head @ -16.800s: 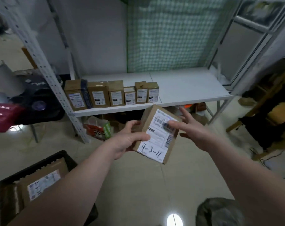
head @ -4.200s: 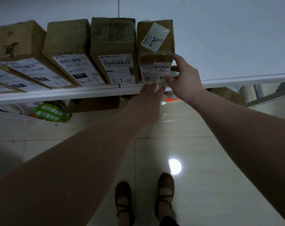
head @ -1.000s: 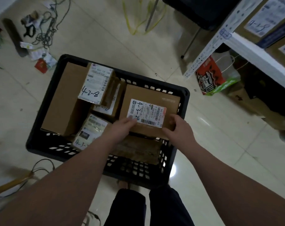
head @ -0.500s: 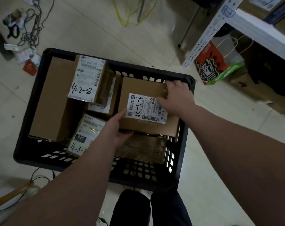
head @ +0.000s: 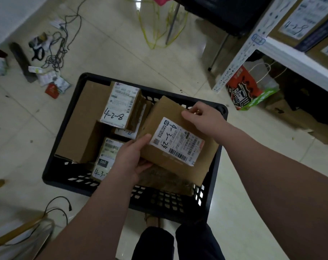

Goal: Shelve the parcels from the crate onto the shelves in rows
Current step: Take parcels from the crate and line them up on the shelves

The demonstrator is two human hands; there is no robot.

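Head view, the only one here. The person stands over the black plastic slotted crate in the middle of the frame. They have the brown cardboard parcel with the white label marked 4-3-24 tilted up at the crate's right side, its far end higher than its near end.

The left hand grips the parcel's lower-left corner, thumb on top by the label and fingers curled underneath. The right hand is hooked over the far top edge, fingers bent round it. So both hands are closed on the one box.

To do this lift well, the person probably wants to bring it straight up. That way it clears the crate's right rim and doesn't drag on the crumpled brown wrapped parcel just under it. Sliding the right hand lower down the side would likely give better support than pinching the top edge.

The label's code looks like the thing to check before walking. The white metal shelf at the upper right holds labelled brown boxes with similar codes.

Left in the crate:
- the small brown box marked 4-2-8
- a big plain brown carton on the left
- a box with a black 060 tag, partly behind the left hand

One thing to watch is the tangle of dark cables on the tiled floor at the upper left. It sits well away from the shelf side, so it's probably no bother.
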